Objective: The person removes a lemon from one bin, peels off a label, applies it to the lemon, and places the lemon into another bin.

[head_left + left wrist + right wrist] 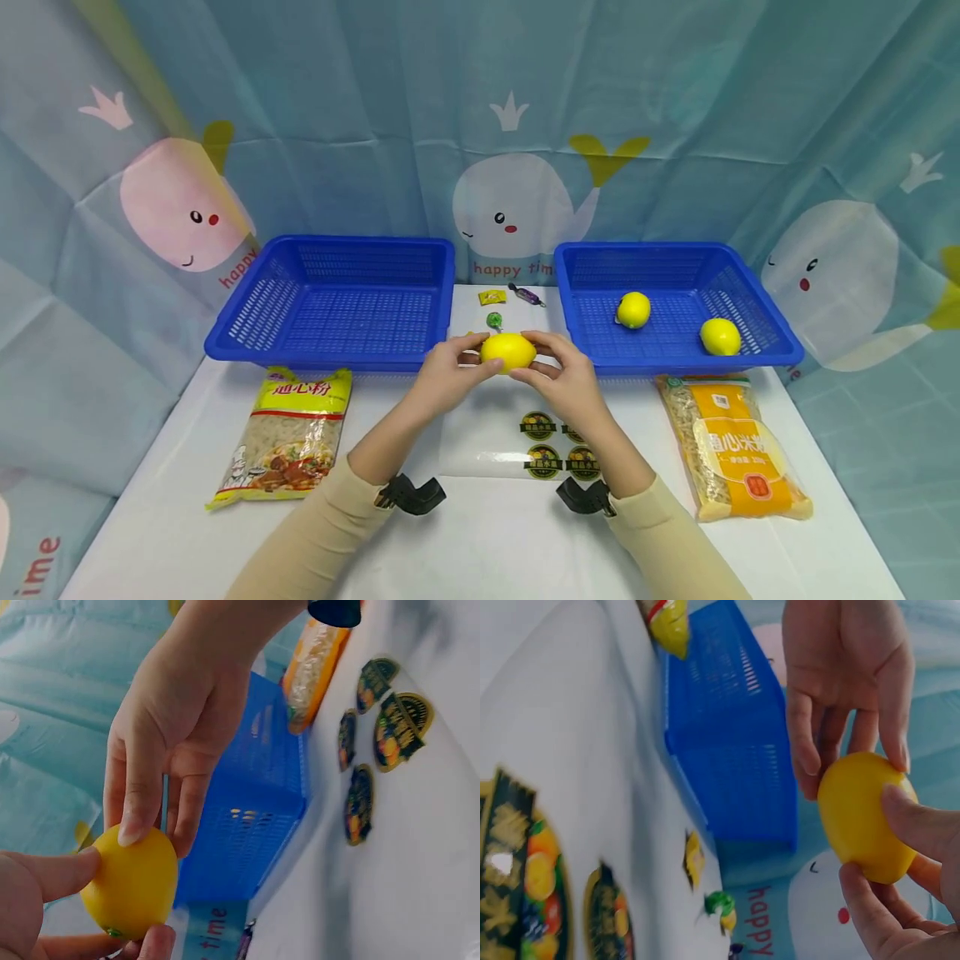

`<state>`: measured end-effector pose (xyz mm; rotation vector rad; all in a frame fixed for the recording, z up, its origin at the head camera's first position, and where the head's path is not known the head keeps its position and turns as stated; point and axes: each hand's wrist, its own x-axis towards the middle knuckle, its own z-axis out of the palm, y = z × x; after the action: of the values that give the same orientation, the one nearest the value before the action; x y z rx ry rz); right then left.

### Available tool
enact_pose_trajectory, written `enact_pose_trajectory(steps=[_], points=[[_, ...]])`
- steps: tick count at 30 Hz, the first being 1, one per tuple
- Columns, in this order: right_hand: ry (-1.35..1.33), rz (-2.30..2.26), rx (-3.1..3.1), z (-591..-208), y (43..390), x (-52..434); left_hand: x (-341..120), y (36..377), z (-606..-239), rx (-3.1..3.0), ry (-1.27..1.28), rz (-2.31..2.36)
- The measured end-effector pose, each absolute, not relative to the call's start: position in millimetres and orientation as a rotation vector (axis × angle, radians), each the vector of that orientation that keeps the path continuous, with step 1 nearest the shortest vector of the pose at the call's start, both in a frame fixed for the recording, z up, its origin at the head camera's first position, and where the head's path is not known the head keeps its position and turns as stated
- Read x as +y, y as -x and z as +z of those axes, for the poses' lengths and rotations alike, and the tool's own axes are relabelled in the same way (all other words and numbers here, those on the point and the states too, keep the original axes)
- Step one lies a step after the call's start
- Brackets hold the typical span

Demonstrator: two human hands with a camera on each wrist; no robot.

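A yellow lemon (507, 352) is held up between both hands, over the middle of the table. My left hand (448, 379) pinches its left end with thumb and fingertips. From the other side, my right hand (564, 380) grips the right end the same way. In the left wrist view, a small green tip shows at one end of the lemon (135, 885). Below the hands lies a glossy sheet (480, 450) bearing several round dark fruit stickers (543, 461).
The left blue basket (330, 365) holds nothing visible; the right blue basket (675, 367) contains two lemons (633, 309). Between them lie yellow (492, 297), purple (527, 295) and green (494, 320) wrapped candies. Pasta bags lie at left (288, 437) and right (735, 450). A whale-print curtain (375, 125) surrounds the table.
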<state>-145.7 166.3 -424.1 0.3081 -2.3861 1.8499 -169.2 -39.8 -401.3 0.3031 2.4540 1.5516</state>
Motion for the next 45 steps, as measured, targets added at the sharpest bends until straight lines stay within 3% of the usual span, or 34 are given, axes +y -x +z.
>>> enact_pose_trajectory(steps=[22,45], points=[[-0.048,1.706,-2.722,-469.5,156.5,175.9,-17.0,175.8,-466.5,2.527,-0.211,1.553],[-0.033,1.749,-2.757,-484.6,166.3,177.9,-16.4,183.8,-475.6,2.540,-0.189,1.457]])
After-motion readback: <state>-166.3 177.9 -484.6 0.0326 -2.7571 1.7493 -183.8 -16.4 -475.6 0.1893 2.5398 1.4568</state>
